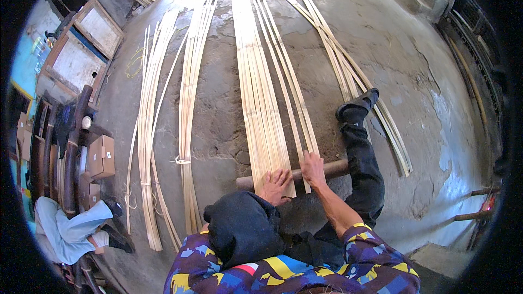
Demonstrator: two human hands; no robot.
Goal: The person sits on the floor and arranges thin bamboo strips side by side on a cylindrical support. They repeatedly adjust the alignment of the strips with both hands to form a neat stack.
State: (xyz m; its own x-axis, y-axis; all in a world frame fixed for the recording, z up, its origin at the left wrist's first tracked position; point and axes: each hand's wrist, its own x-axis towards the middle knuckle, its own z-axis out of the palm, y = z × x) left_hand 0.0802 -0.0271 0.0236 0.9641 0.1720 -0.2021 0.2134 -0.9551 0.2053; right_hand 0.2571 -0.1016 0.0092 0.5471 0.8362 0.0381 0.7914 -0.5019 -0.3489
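Bamboo strips (261, 103) lie flat on the concrete floor (403, 49), long axis running from 12 to 6 o'clock, near ends resting over a wooden pole (332, 169). Left hand (275, 184), grip released, presses flat on those ends; right hand (312, 167) rests spread at 3 o'clock, on strip and pole. More bundles (188, 103) lie at 9 o'clock.

We see pale yellow strips (261, 92) on a grey floor (414, 65), a brown rod (332, 169), black trousers (362, 163), and a purple, yellow and blue patterned shirt (354, 267).
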